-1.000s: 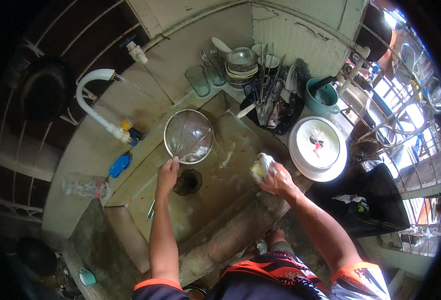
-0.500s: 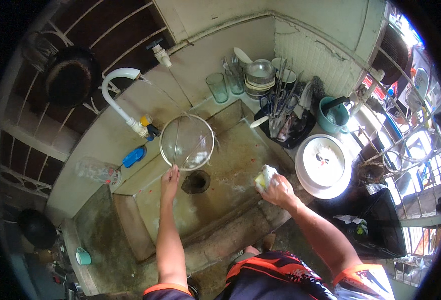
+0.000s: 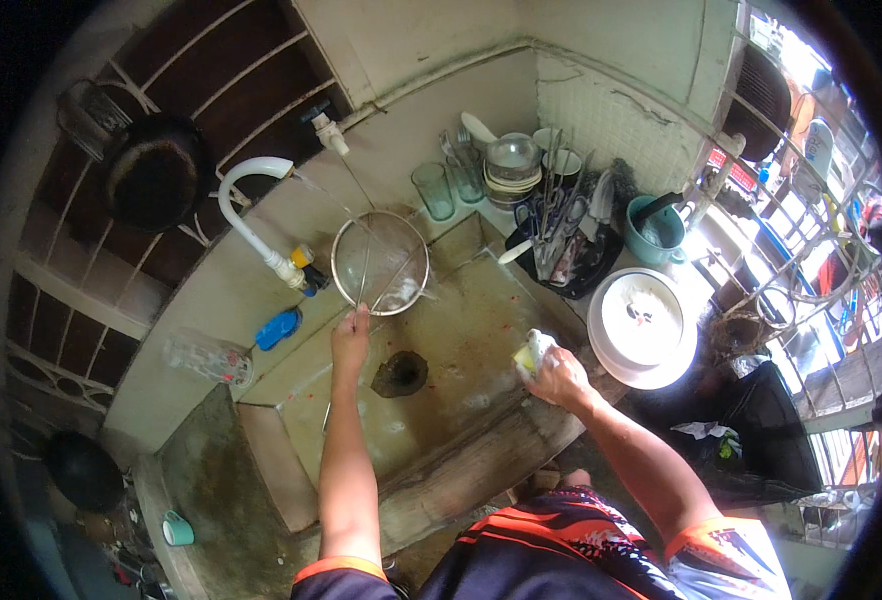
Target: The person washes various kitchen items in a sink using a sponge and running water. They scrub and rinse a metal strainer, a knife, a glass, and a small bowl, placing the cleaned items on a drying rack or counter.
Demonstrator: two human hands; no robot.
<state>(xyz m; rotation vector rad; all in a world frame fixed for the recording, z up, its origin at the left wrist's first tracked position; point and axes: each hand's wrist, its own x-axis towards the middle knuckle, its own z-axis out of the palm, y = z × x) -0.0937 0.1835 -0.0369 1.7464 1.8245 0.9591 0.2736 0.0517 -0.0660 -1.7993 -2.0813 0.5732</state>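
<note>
My left hand (image 3: pixel 350 343) is closed around the handle of a round mesh strainer (image 3: pixel 379 262), held above the sink (image 3: pixel 461 345). A thin stream of water runs from the white curved tap (image 3: pixel 251 170) onto the strainer, and a whitish patch of foam or water shows near its lower rim. Over the sink's right side, my right hand (image 3: pixel 561 380) grips a yellow sponge (image 3: pixel 526 357) covered in white suds. The dark round drain hole (image 3: pixel 400 374) lies between the two hands.
Glasses (image 3: pixel 433 192), stacked bowls (image 3: pixel 513 160) and a black holder of utensils (image 3: pixel 586 265) line the back ledge. White dishes (image 3: pixel 643 325) stand at the right, beside a teal pot (image 3: pixel 658 235). A blue brush (image 3: pixel 278 329) and clear jar (image 3: pixel 211 360) lie at left.
My left hand has moved the strainer away from me, closer to the tap. The right hand with the sponge stays in about the same place. The whole view has shifted slightly.
</note>
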